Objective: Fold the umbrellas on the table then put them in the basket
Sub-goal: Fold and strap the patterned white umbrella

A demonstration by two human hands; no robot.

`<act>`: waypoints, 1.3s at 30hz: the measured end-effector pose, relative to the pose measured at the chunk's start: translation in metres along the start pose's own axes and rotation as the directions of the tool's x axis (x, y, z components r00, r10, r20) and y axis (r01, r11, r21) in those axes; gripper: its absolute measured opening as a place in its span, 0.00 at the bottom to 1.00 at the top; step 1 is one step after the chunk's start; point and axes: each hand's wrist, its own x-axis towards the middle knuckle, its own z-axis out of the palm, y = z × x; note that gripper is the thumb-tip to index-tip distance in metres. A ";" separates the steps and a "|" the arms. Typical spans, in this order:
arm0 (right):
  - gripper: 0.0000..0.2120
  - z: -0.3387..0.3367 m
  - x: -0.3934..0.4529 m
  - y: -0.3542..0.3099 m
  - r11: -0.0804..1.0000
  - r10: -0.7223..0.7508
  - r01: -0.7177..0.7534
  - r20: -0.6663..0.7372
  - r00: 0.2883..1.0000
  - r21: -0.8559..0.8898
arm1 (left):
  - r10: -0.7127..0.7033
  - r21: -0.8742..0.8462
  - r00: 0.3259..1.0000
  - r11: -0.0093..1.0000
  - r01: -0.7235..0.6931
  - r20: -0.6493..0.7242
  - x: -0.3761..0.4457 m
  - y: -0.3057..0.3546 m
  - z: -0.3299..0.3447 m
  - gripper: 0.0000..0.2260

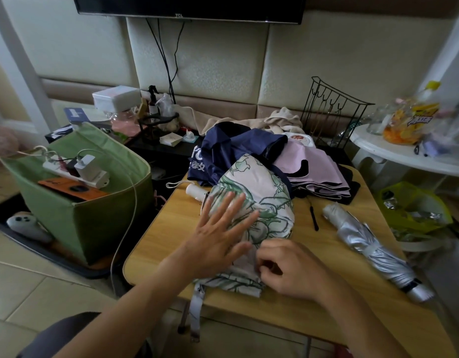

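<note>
Under your hands you've got the floral umbrella (262,200): pale cream-white cloth, green leaf pattern with dark green outlines, white handle (195,191). Behind it the navy umbrella (231,148), dark blue with white characters printed on it. To its right the pink umbrella (316,166), light lilac-pink with black patches and black underside. Silver umbrella (373,250) on your right, shiny metallic grey, dark band near its end. Table (334,293) is light yellowish wood grain. Basket (94,223) on your left is sage green fabric. Inside it a white power strip (75,170) and an orange-brown box (68,187) with black markings.
</note>
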 end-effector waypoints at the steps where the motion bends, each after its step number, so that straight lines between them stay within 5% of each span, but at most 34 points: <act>1: 0.09 -0.001 0.001 -0.001 1.000 0.005 -0.005 -0.001 1.000 0.012 | 0.005 0.015 1.000 1.000 -0.005 0.004 -0.002 0.002 0.007 0.28; 5: 0.08 -0.011 0.000 0.006 0.980 0.076 -0.081 0.036 0.996 0.184 | -0.048 0.005 0.996 0.999 0.048 0.073 -0.008 0.003 0.026 0.32; 8: 0.11 -0.018 0.003 0.019 0.929 0.214 -0.147 -0.168 0.962 0.340 | -0.056 -0.008 0.992 0.998 0.058 0.116 -0.006 0.003 0.026 0.34; 12: 0.08 -0.017 0.020 0.042 0.858 0.484 -0.289 -0.482 0.730 0.424 | -0.055 -0.018 0.988 0.998 0.058 0.147 -0.006 0.002 0.024 0.35; 15: 0.15 -0.012 0.031 0.058 0.618 0.703 -0.400 -0.248 0.666 0.677 | -0.063 -0.020 0.982 0.997 0.068 0.178 -0.005 0.003 0.022 0.35; 19: 0.08 -0.017 0.041 0.065 0.391 0.722 -0.212 -0.155 0.674 0.896 | -0.061 -0.038 0.960 0.997 0.074 0.274 -0.003 0.004 0.015 0.37; 23: 0.15 -0.022 0.049 0.060 0.263 0.702 0.016 -0.203 0.683 0.965 | -0.038 -0.109 0.937 0.991 0.080 0.347 -0.002 0.003 0.003 0.41; 27: 0.16 -0.020 0.051 0.052 0.418 0.626 -0.070 -0.231 0.744 0.906 | -0.118 -0.137 0.931 0.975 0.175 0.347 0.000 0.003 -0.002 0.51; 32: 0.06 -0.016 0.051 0.049 0.618 0.571 -0.006 -0.443 0.692 0.786 | -0.174 -0.186 0.918 0.950 0.252 0.357 0.002 -0.001 0.000 0.57; 39: 0.10 -0.020 0.032 0.034 0.705 0.307 0.135 -0.472 0.826 0.696 | -0.319 -0.392 0.904 0.822 0.413 0.283 0.005 -0.008 -0.014 0.34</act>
